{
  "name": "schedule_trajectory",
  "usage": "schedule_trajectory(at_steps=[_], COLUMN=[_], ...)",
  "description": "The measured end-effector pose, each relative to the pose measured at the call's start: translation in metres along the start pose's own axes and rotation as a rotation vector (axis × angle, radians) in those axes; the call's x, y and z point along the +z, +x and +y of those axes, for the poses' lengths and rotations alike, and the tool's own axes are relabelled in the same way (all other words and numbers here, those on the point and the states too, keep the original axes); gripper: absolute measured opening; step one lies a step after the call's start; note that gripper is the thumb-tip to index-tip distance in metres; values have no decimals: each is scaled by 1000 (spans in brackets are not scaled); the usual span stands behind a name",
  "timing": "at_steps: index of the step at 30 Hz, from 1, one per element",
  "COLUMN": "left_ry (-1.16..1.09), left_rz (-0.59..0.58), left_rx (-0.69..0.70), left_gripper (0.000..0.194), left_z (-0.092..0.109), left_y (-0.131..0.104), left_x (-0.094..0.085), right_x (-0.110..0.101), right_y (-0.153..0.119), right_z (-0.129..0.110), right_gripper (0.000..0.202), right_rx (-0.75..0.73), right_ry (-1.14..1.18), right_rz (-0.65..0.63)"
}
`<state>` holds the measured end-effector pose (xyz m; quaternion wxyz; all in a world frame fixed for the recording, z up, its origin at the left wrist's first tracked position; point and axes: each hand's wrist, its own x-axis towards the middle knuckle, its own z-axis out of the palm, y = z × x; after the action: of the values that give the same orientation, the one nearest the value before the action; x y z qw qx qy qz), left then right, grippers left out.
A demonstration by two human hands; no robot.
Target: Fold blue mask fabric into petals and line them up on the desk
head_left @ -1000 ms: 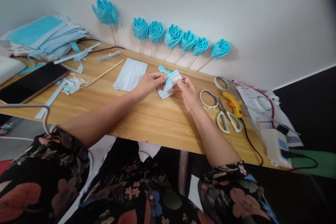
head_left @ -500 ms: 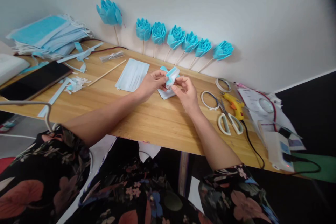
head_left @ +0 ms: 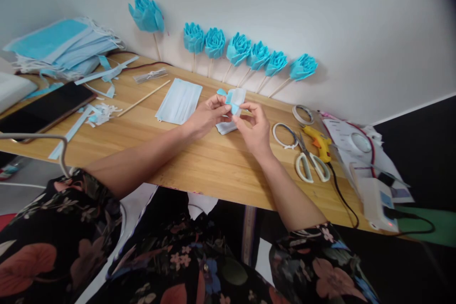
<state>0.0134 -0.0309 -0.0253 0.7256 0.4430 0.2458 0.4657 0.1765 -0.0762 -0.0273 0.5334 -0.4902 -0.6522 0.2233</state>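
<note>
Between my fingertips, above the middle of the wooden table, is a small folded piece of blue-and-white mask fabric [head_left: 235, 99]. My left hand [head_left: 210, 115] pinches its left side, where blue shows. At its lower right edge, my right hand [head_left: 255, 126] pinches it with thumb and fingers. Under the hands lies a pale stack of cut mask fabric [head_left: 225, 128], partly hidden by them. Just left of my left hand, a flat pale-blue pleated mask panel [head_left: 180, 100] rests on the table.
Several blue fabric flowers on sticks [head_left: 238, 50] lean against the wall. Right are scissors [head_left: 306, 159], a yellow glue gun [head_left: 318, 142] with its cord, and tape rolls [head_left: 285, 136]. Left are a mask pile [head_left: 59, 45], a phone [head_left: 46, 107], fabric scraps [head_left: 101, 113] and a wooden stick [head_left: 144, 98].
The fabric piece has been turned and folded between my fingers; more of its white side now stands up at the top. Both hands stay almost in the same place.
</note>
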Motion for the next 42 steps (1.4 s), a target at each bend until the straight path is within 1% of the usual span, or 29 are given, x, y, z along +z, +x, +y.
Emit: schedule_trajectory(at_steps=[2,7,12,15,19,21,24,27,30,37,39,42], left_ry=[-31,-132,-106,-47,63,106,119,115,126,169,184,209], left_rz=[-12,-85,-108,-88,-20,17,55,69,66,51,48,51], left_rx=[-12,-16,-78,-126,-156,-158,-149,-132,-117,-90,-88,-80], left_gripper=[35,38,36,32,39,32,22,19,18,20,19,19], left_z=[-1,-6,-6,-1,4,6,7,7,7,5,4,2], left_y=[0,0,-3,-4,-4,-4,-5,-5,-4,-4,-4,-4], left_x=[0,-1,3,5,5,5,5,4,3,2,2,1], right_x=[1,3,-2,-5,-9,-10,-11,-11,-10,-6,-6,-6], right_y=[0,0,1,3,4,5,5,4,4,6,7,8], right_z=[0,4,7,6,5,3,2,2,2,10,14,17], right_gripper=[30,31,15,11,5,5,5,3,2,11,13,16], right_rx=[12,54,49,6,-112,-166,-185,-155,-112,58,91,97], right_ry=[9,64,13,-58,-200,-237,-252,-241,-181,7,23,3], right_rz=[-8,0,30,64,50,27,-7,-12,12,24,32,42])
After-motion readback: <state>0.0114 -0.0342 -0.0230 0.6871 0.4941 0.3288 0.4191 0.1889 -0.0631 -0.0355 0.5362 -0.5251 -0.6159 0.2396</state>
